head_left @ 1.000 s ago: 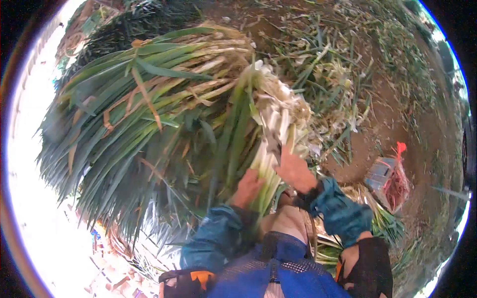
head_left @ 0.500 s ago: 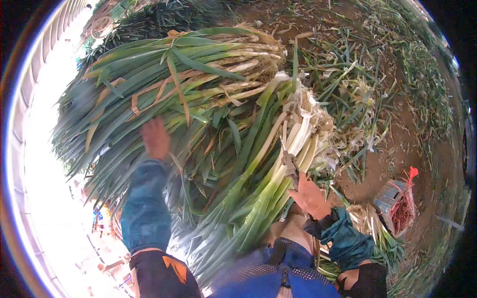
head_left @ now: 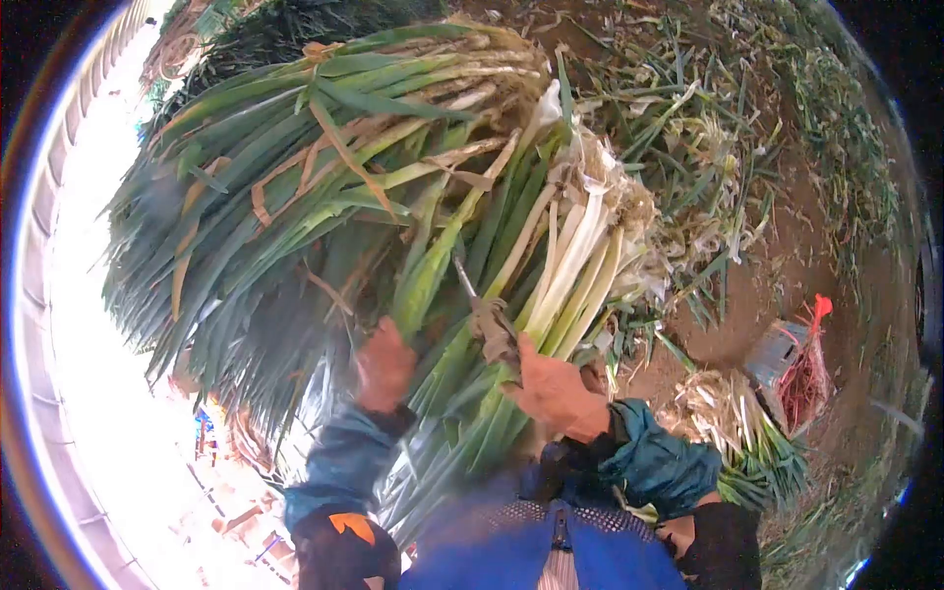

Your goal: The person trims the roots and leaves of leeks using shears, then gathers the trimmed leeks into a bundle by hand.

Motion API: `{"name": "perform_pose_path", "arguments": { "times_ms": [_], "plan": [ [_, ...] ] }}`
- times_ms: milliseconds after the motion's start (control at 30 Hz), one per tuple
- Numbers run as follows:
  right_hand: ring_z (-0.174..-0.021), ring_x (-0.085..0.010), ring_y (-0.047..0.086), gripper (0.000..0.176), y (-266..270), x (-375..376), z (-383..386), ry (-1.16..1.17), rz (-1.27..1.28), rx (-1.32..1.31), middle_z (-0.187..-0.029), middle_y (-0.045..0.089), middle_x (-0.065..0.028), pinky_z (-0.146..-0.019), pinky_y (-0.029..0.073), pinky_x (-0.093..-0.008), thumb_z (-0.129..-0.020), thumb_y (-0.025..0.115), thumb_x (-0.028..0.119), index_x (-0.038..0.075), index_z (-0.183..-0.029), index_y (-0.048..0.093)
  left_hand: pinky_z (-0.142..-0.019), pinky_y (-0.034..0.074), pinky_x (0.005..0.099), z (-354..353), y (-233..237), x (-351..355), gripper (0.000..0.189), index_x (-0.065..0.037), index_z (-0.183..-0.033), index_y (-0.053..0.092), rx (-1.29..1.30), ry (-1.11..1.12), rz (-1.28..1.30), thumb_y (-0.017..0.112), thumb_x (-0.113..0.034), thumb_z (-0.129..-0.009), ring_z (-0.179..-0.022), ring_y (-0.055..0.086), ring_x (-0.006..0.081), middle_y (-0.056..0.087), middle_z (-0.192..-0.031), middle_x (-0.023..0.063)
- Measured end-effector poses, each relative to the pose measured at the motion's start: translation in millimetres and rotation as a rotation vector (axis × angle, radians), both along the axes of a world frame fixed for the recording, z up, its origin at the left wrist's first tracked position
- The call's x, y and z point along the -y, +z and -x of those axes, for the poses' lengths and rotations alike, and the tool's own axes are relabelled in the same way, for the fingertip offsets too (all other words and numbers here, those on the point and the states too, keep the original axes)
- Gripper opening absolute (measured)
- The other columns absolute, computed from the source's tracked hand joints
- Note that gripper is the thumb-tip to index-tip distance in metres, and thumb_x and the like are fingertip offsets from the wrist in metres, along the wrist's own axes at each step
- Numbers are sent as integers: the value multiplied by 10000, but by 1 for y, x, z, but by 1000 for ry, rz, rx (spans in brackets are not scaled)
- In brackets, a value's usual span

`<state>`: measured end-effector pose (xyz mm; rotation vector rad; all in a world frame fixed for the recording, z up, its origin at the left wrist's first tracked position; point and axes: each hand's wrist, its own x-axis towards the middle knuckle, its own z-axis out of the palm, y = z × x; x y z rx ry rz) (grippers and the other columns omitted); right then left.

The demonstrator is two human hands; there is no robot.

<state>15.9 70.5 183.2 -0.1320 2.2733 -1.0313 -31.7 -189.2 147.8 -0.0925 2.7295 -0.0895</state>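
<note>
A person in blue sleeves is looking down at a loose bundle of long green onions with white stalks (head_left: 560,275). It is leaning slantwise against the person's front, with its white root ends pointing up and to the right. The right hand (head_left: 553,391) is clenching a small grey metal-bladed tool (head_left: 487,323), blade pointing upward, and is pressing against the white stalks. The left hand (head_left: 383,366) is resting on the bundle's green leaves, but its fingers are sinking among them, so I cannot tell whether it is gripping. Just behind, a bigger sheaf of green onions (head_left: 324,147) is lying bound with a tan strap. On the brown soil (head_left: 757,285) to the right, a red mesh bag (head_left: 808,379) and a small bunch of pale-rooted onions (head_left: 737,423) are lying near each other.
</note>
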Motion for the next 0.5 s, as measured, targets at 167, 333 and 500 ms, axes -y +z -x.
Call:
{"name": "perform_pose_path", "arguments": {
  "times_ms": [167,333,500],
  "plan": [
    [-822,-409,583,649,-35,-10,5,-60,-135,114,-840,585,-271,-695,464,-453,-804,560,318,-88,-1240,303,-694,489,471,-45,-10,-49,542,-5,-1175,405,229,87,-93,620,-244,-739,-826,610,365,588,-918,207],
    [-755,-414,593,582,-34,-21,-3,-45,-87,33,-788,599,-247,-662,474,-472,-781,555,277,-103,-1162,333,-709,486,447,-35,-8,-59,423,-19,-1087,493,209,-260,-32,631,-251,-762,-868,569,333,565,-947,178],
    [-733,-423,593,643,-57,-21,-13,-67,-14,-101,-759,601,-245,-650,475,-483,-765,572,275,-118,-1192,294,-714,485,424,41,-80,-72,212,-33,-980,512,-310,-565,-280,568,-160,-819,-879,532,334,506,-1019,162]
  ]
}}
